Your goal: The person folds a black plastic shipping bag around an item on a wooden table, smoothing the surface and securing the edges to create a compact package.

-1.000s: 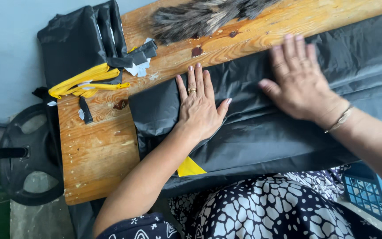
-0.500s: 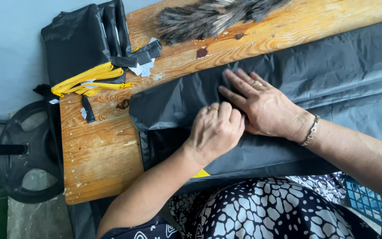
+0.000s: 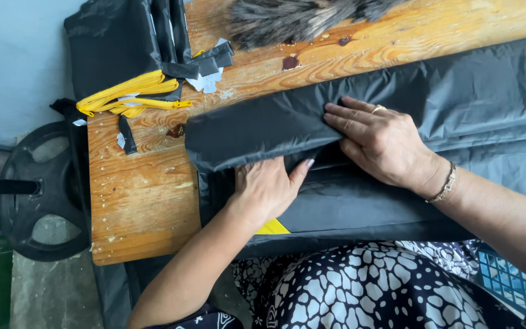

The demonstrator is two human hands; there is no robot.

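Left hand: (image 3: 266, 189) grips the black fabric's (image 3: 482, 103) folded edge, fingers tucked under.
Right hand: (image 3: 380, 141) presses flat, unclenched, on the fold.
Room: bare tabletop (image 3: 141, 207) toward the left edge.

The left hand (image 3: 267, 190) lies palm down with the fingers curled under and out of sight, the thumb stretched out toward the right hand. Its forearm runs bare from the lower left, rising to a straight wrist. The right hand (image 3: 380, 141) lies flat, palm down, fingers together and pointing left, a ring on one finger, a bracelet at the wrist. Its forearm comes in from the lower right. The two hands sit near each other, not touching.
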